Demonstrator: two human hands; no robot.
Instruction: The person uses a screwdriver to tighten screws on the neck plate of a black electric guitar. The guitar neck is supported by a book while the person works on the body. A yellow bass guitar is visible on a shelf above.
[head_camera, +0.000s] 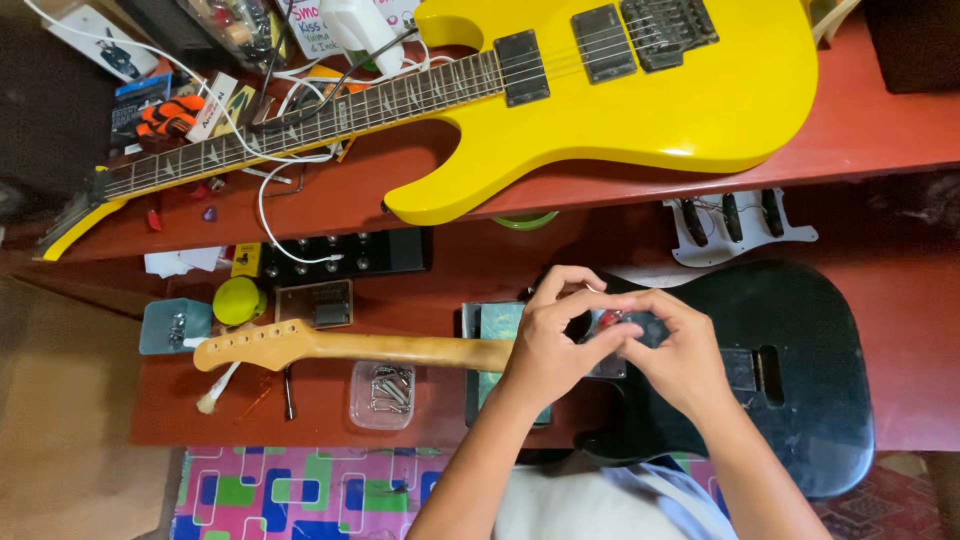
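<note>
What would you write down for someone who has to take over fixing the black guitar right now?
Left hand: over the joint where the pale wooden neck meets the black guitar body, fingers curled, pinching a small part that is too small to identify.
Right hand: meets the left at the same spot, fingertips on the same small part.
Nearby: clear tub of metal hardware below the neck; white pickguard with pickups above the body; yellow guitar on the upper shelf.
Done: neck sits at the body.
Left: no strings on the black guitar, pickguard not fitted.
</note>
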